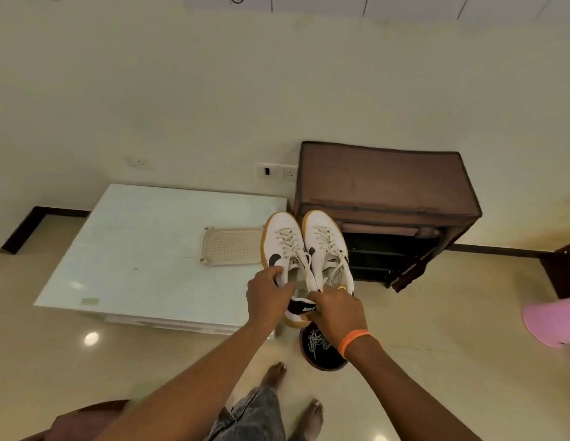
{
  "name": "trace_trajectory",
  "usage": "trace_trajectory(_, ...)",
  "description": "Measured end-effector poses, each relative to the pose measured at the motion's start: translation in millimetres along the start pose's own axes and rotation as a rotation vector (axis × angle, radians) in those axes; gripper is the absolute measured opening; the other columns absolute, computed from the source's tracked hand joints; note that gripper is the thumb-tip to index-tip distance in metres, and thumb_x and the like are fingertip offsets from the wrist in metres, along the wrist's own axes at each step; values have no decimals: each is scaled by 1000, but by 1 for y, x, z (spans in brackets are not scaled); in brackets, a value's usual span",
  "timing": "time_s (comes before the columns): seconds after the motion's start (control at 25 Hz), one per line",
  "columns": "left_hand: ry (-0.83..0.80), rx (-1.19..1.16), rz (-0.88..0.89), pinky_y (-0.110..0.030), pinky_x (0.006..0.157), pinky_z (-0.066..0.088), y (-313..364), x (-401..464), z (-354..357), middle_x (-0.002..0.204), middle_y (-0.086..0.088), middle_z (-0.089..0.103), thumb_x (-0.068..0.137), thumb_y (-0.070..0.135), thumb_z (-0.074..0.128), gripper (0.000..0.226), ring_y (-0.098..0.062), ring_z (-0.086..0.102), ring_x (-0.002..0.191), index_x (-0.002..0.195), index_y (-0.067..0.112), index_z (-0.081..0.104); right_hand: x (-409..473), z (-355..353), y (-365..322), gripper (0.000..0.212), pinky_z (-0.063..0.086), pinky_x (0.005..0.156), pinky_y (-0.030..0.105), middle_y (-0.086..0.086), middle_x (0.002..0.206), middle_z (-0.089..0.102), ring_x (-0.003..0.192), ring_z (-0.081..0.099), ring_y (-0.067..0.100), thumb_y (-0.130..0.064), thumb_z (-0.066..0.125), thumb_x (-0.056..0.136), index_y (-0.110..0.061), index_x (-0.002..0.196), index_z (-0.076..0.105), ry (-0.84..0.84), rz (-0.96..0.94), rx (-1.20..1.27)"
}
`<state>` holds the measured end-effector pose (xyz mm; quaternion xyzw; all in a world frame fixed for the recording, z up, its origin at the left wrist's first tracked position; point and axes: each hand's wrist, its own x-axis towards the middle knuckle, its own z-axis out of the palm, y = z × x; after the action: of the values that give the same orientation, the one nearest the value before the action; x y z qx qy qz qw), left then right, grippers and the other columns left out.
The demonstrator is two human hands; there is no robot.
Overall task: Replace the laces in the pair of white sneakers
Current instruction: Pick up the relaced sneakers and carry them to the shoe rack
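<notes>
A pair of white sneakers, old laces still threaded, hangs above the desk edge, left hand and right hand each gripping a heel. Setting them down and unlacing likely comes next; spare laces wait on the floor below.

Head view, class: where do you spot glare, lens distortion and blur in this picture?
Head view: glare spots shine on the glossy floor; wide-angle distortion tilts the brown shoe rack and bends the wall lines; the pink object at the right edge is smeared; the sneakers held by the left hand and right hand stay fairly sharp.
</notes>
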<state>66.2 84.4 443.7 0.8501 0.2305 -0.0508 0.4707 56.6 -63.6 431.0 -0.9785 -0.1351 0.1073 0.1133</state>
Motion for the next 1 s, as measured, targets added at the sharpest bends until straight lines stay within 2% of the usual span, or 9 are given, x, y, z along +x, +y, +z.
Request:
trace_trajectory(0.2,-58,-28,-13,-18,75,42,-6,-19,80,114,4,68,80,22,70,46,-6,58,88,126,19,63,-25,28,65,29,52,76,39,4,97,65,93,62,31,-41,68,81,-31,109,65,-24,83,-69)
trace_trajectory(0.36,-84,-14,4,-19,79,51,-28,-15,153,107,7,69,79,25,71,46,-5,63,88,125,22,64,-32,69,127,34,53,49,37,0,68,63,60,63,27,-39,87,55,-31,81,69,-58,129,-88)
trace_trajectory(0.52,-17,-45,-5,-22,81,56,-62,-10,243,106,10,70,79,23,72,45,-4,65,88,124,27,64,-30,136,200,41,52,45,33,-2,65,63,55,61,25,-38,93,43,-29,74,68,25,55,-92)
trace_trajectory(0.64,68,-83,25,-24,80,56,-99,20,330,98,18,68,79,22,70,44,2,64,84,123,27,66,0,203,271,39,51,46,33,0,65,62,55,60,27,-36,93,45,-27,73,68,123,13,-123)
trace_trajectory(0.8,162,-93,175,-29,58,52,-140,75,425,71,11,64,83,21,62,29,-8,60,60,112,22,69,52,277,339,31,46,48,33,4,64,60,56,60,31,-37,88,57,-23,77,69,298,-45,-163)
trace_trajectory(0.92,205,-85,311,-29,57,49,-170,119,468,74,7,66,84,26,59,23,-7,58,61,103,19,71,86,315,363,26,41,53,33,9,74,62,70,62,33,-40,78,74,-22,90,68,326,-54,-152)
trace_trajectory(1.0,245,-88,359,-26,54,43,-182,147,480,69,5,62,85,26,59,16,-8,55,58,89,14,68,112,329,370,24,43,58,33,9,81,64,81,61,33,-43,71,80,-24,94,66,311,-35,-113)
